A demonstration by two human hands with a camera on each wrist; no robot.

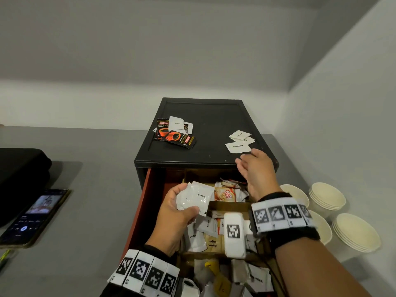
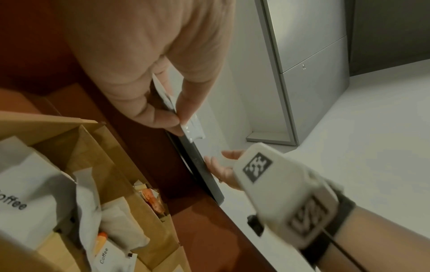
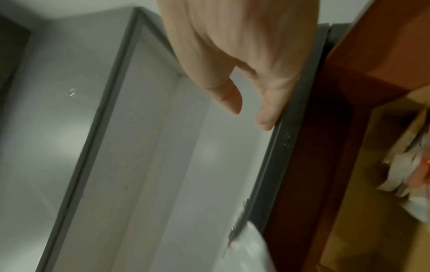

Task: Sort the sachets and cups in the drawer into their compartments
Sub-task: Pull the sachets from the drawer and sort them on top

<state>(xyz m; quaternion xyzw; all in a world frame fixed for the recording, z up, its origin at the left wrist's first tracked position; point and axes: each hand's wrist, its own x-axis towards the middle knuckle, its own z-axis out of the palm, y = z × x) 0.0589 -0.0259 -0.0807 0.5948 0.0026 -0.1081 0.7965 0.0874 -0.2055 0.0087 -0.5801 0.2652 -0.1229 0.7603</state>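
My left hand [image 1: 182,207] holds a small stack of white "Coffee" sachets [image 1: 198,197] above the open red drawer [image 1: 139,209]; the wrist view shows thumb and fingers pinching their edge [image 2: 190,128]. My right hand [image 1: 252,170] hovers with straight fingers, holding nothing, at the front right corner of the black cabinet top [image 1: 205,129], just below the white sugar sachets [image 1: 237,146] lying there. Black-and-orange coffee sachets [image 1: 171,135] lie on the top's left part. Cardboard compartments [image 1: 231,205] in the drawer hold mixed sachets, among them a Coffee-mate sachet [image 1: 227,195].
Stacks of paper cups [image 1: 327,198] [image 1: 355,232] stand on the grey counter right of the drawer, near the wall. A phone [image 1: 34,217] with a lit screen and a black case [image 1: 19,174] lie on the left.
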